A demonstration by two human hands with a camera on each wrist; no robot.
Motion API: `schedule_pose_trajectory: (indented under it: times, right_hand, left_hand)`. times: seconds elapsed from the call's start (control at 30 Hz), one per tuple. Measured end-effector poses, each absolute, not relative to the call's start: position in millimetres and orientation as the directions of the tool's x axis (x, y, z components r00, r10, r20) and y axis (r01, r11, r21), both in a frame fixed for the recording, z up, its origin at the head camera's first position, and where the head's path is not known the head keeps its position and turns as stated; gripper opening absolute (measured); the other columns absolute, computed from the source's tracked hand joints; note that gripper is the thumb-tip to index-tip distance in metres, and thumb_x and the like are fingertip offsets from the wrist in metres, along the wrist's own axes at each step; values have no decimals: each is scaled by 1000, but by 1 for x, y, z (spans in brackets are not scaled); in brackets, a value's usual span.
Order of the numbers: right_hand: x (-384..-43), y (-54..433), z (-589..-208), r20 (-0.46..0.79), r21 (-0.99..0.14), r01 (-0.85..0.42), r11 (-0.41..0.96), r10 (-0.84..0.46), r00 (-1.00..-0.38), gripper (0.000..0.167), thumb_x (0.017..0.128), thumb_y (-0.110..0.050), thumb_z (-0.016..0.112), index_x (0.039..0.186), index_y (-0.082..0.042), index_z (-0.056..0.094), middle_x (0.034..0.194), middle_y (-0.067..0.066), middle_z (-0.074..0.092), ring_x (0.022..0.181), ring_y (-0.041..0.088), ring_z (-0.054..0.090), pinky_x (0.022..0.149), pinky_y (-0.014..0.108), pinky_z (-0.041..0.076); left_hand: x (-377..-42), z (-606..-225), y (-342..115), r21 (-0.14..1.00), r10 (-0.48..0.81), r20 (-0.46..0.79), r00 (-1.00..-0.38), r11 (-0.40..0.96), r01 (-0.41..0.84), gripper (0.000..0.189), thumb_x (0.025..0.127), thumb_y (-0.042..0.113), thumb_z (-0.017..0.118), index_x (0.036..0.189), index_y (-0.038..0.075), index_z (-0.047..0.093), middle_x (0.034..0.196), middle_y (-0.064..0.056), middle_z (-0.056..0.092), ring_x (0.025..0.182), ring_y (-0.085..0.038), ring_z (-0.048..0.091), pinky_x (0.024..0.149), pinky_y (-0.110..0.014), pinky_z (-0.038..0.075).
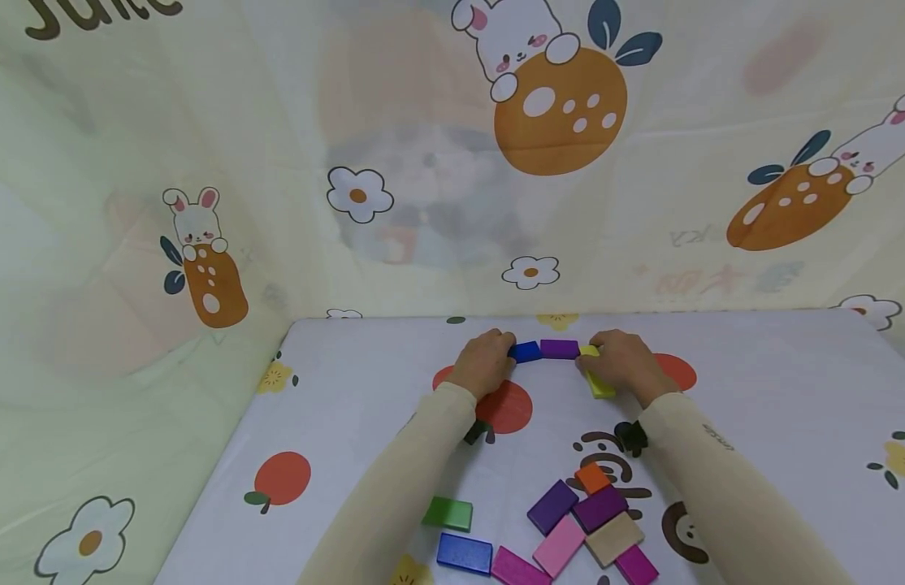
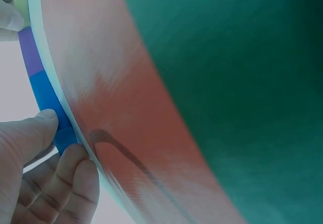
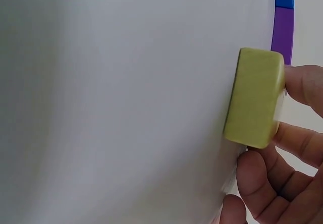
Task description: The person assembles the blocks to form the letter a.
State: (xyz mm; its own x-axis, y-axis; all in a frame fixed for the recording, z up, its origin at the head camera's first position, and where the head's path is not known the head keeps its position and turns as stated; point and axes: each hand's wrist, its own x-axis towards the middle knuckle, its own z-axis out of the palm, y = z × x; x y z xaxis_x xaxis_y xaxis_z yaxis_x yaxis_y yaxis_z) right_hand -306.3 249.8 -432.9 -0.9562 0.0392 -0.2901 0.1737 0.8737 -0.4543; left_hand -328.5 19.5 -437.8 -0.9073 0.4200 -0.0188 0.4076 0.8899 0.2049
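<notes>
Near the table's far edge a short row runs from a blue block point(image 1: 526, 352) through a purple block point(image 1: 560, 349) to a yellow block point(image 1: 600, 386). My left hand point(image 1: 485, 363) is at the row's left end. In the left wrist view its thumb and fingers pinch a blue block point(image 2: 66, 139), which touches the longer blue one beside it. The right hand point(image 1: 622, 363) grips the yellow block at the right end; the right wrist view shows thumb and fingers along that block's side. Its fingers partly hide the yellow piece in the head view.
Closer in lie a green block point(image 1: 448, 514), another blue block point(image 1: 464, 554), a pink block point(image 1: 559, 545), a tan block point(image 1: 614, 539), an orange block point(image 1: 592, 478) and several purple and magenta ones. A printed cloth point(image 1: 423, 97) hangs behind the white table point(image 1: 350, 390).
</notes>
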Motion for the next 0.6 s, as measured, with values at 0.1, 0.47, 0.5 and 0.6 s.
schedule_pose_trajectory:
  times: [0.1,0.47,0.5,0.6]
  right_hand:
    - [-307,249,-433,-285,-453,173,874,42,-957,64,100,-35,68,145,8,52,140,32,53,113,44,51,98,58,50]
    - [-308,250,-436,-279,-441,165,882,40,-959,64,100,-34,67,146,7,52,141,31,54,113,43,51,97,57,50]
    - [-308,250,-436,-281,-441,167,882,42,-959,63,100,-34,67,146,7,52,141,31,54,114,43,51,98,57,50]
    - [-308,249,-436,-283,-442,168,881,41,-958,65,100,-35,67,146,7,51,141,32,53,114,44,51,98,58,49]
  left_hand:
    - [-330,-439,19,210,419,-16,-908,889,407,33,101,25,71,132,14,68,113,-3,69,93,-13,61,91,-26,56]
    - [-330,-439,19,216,412,-23,-911,891,398,33,101,24,71,133,14,68,113,-3,69,94,-13,61,92,-26,56]
    - [-329,-439,19,218,412,-24,-911,891,398,33,101,24,71,133,14,68,114,-3,69,94,-13,61,92,-26,56]
    - [-329,-439,19,215,412,-25,-911,892,398,34,101,25,71,133,14,68,114,-3,68,94,-13,61,92,-26,56]
